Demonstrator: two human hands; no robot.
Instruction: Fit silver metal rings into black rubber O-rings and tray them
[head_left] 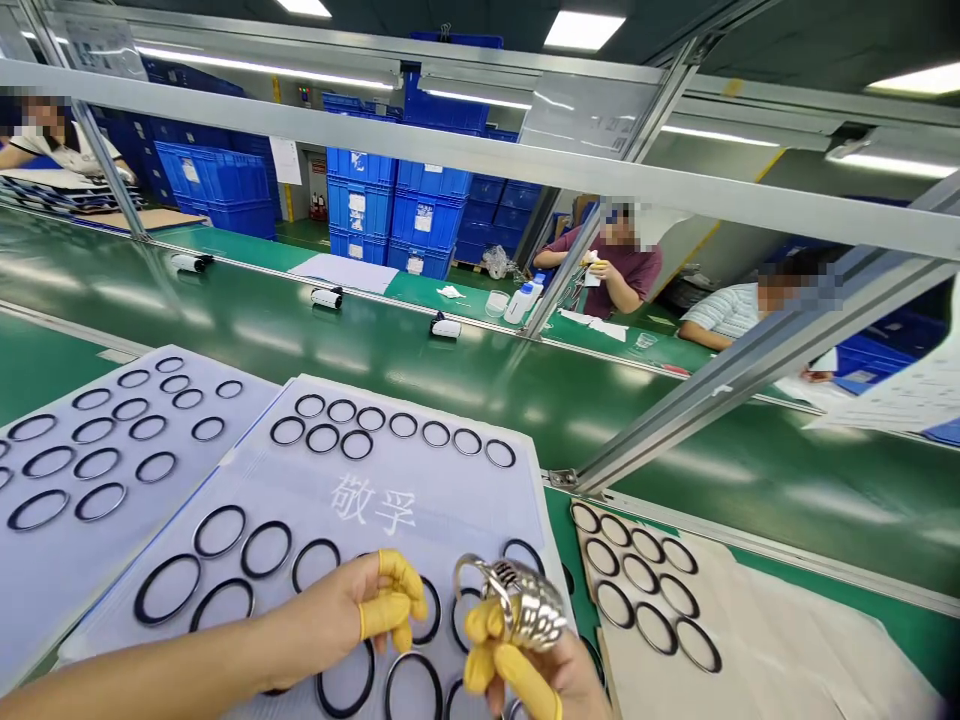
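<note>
My right hand (525, 665), with yellow finger cots, grips a shiny silver metal part (517, 598) with a ring at one end, low in the middle of the view. My left hand (360, 610), also in yellow finger cots, hovers just left of it with fingers curled together in a pinch; what it holds, if anything, I cannot make out. Both hands are over a pale sheet (375, 500) covered with several black rubber rings (219, 530), larger ones near me and smaller ones (357, 444) at its far edge.
A second sheet of rings (97, 450) lies to the left, a beige sheet of rings (645, 590) to the right. A green conveyor belt (375, 350) carries small white parts. A slanted metal strut (750, 380) crosses right. Other people sit beyond; blue crates stack behind.
</note>
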